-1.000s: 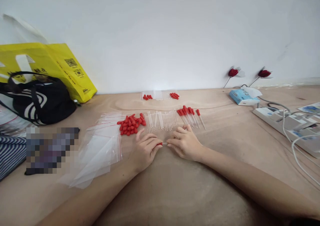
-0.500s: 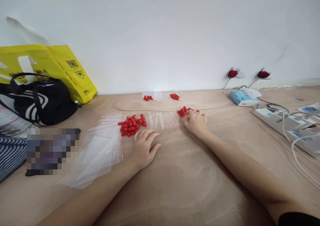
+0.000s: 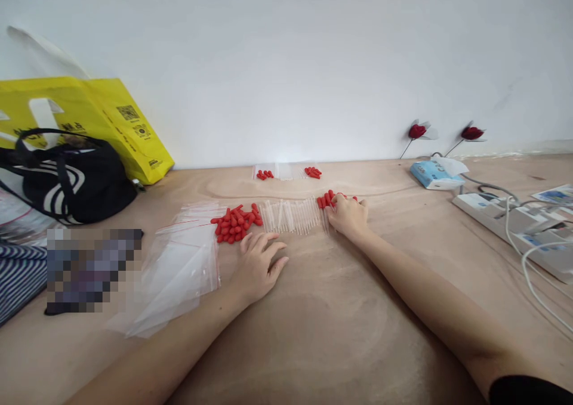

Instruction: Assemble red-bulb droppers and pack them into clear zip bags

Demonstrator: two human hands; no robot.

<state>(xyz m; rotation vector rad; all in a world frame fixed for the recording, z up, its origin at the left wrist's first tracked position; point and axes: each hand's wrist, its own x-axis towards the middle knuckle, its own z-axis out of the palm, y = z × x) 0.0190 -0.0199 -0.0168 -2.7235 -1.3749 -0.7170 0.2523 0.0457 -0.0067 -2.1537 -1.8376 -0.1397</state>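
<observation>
My left hand (image 3: 259,265) lies on the wooden table with its fingers spread, holding nothing, just below a heap of red bulb-shaped pieces (image 3: 233,223). My right hand (image 3: 348,215) has its fingers bent and pressed together beside a smaller red group (image 3: 328,198), which it partly hides. What its fingertips hold, if anything, cannot be made out. Between the two red groups lies a row of thin pale sticks (image 3: 290,216). Clear plastic zip bags (image 3: 179,268) are spread left of my left hand.
Near the wall lies a clear bag (image 3: 284,171) with red pieces at both ends. At left stand a yellow bag (image 3: 129,130) and a black bag (image 3: 89,178). At right are a tissue pack (image 3: 432,174), a power strip (image 3: 514,229) with cables, and two red flowers (image 3: 417,132).
My right hand has shifted slightly left, and thin, faint sticks now show beside its fingertips. My left hand has stayed in place.
</observation>
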